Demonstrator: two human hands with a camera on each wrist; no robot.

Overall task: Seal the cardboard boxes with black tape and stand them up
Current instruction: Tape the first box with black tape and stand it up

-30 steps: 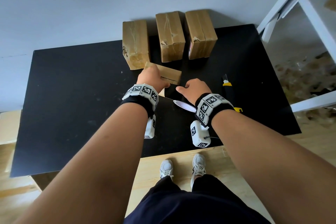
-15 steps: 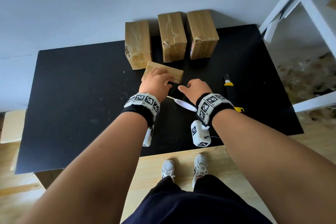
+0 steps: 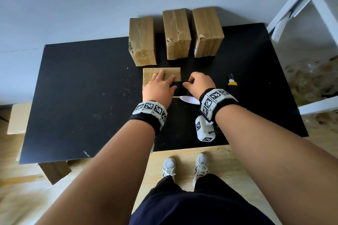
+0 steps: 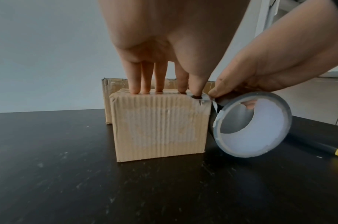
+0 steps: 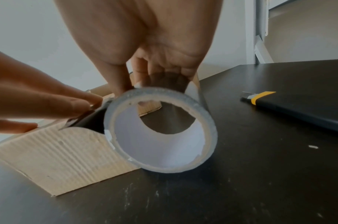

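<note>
**Tape laid onto the near box**

Nearest us, our right hand (image 3: 198, 84) curls round the roll of black tape (image 5: 160, 131), fingers over its outer face; the white core faces the wrist camera and the roll hangs tilted just beside the box's right end. A short black strip runs from the roll onto the top of the small cardboard box (image 4: 160, 125), corrugated and pale brown, lying flat near the middle of the black table (image 3: 82, 97). Our left hand (image 3: 159, 89) lies on that top with straight fingers spread, fingertips (image 4: 134, 90) pressing along the seam, the thumb down on the strip's end.

To the right a black-and-yellow utility knife (image 3: 232, 84) lies on the scuffed tabletop. Farther back three cardboard boxes (image 3: 176, 34) stand upright in a row against the grey wall. A white frame (image 3: 300, 2) rises at the far right.

Half a second ago the box sat skewed; now it lies square to us, and our left hand has flattened onto it.
</note>
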